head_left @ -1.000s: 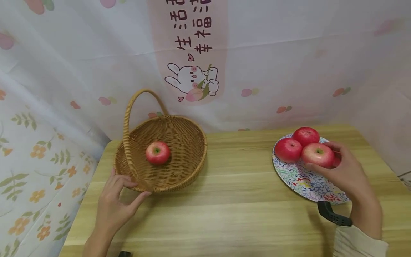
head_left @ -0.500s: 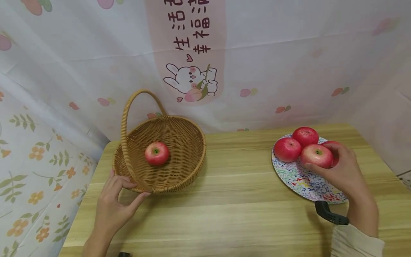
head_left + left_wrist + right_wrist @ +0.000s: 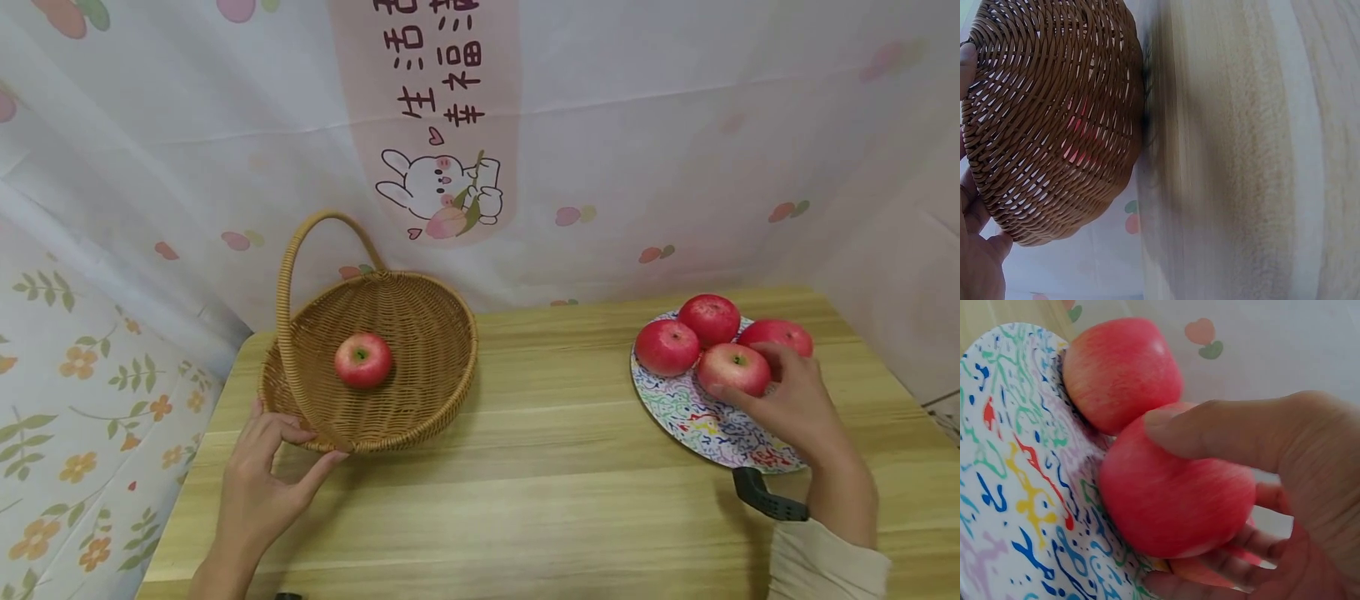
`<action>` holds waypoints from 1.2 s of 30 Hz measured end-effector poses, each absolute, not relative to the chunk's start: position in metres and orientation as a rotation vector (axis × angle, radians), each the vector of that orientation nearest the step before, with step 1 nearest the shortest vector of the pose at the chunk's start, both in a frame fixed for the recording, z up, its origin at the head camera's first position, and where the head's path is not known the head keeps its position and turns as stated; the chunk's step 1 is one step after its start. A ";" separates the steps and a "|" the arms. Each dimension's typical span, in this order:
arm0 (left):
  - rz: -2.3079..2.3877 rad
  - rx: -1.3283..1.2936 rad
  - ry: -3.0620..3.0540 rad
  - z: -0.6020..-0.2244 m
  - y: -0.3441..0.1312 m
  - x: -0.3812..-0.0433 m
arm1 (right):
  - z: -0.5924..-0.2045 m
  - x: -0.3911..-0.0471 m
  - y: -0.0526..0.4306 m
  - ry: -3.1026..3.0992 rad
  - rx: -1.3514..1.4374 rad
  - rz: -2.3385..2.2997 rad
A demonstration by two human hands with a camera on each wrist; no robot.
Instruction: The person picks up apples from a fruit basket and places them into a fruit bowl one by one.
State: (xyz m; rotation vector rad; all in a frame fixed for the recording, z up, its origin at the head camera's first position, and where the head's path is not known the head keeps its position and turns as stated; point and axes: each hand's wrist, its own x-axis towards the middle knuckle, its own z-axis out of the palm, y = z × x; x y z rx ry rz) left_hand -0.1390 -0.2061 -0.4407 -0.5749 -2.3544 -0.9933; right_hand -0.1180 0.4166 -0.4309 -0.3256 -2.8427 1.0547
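On the left, my left hand (image 3: 258,479) grips the near rim of a wicker basket (image 3: 431,358), thumb outside and fingers at the edge. The woven wall (image 3: 1054,125) fills much of the left wrist view. One red apple (image 3: 363,360) lies inside the basket. Over at the right, my right hand (image 3: 802,412) holds a red apple (image 3: 731,369) on the patterned plate (image 3: 697,425), its thumb on the near side and its other fingers round the far side. Whether this apple touches the plate is unclear. Several apples share the plate, among them a far one (image 3: 708,318).
A wood-grain table (image 3: 540,467) carries both basket and plate, with a wide gap between them. Behind hangs a white printed curtain (image 3: 637,150); a flowered cloth (image 3: 90,417) covers the left side. The basket's tall handle (image 3: 287,308) arches above its left part.
My right hand has drawn its apple slightly nearer, and the apple at the plate's right now shows more. The left hand stays on the basket rim. The head view has shifted a little.
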 end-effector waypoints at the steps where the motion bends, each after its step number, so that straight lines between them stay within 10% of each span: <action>1: -0.993 -0.576 -2.354 -0.441 -0.206 -0.139 | -0.431 -0.117 0.417 -2.851 -0.338 1.076; 36: -0.998 -0.558 -2.380 -0.441 -0.207 -0.138 | -0.424 -0.118 0.418 -2.881 -0.330 0.981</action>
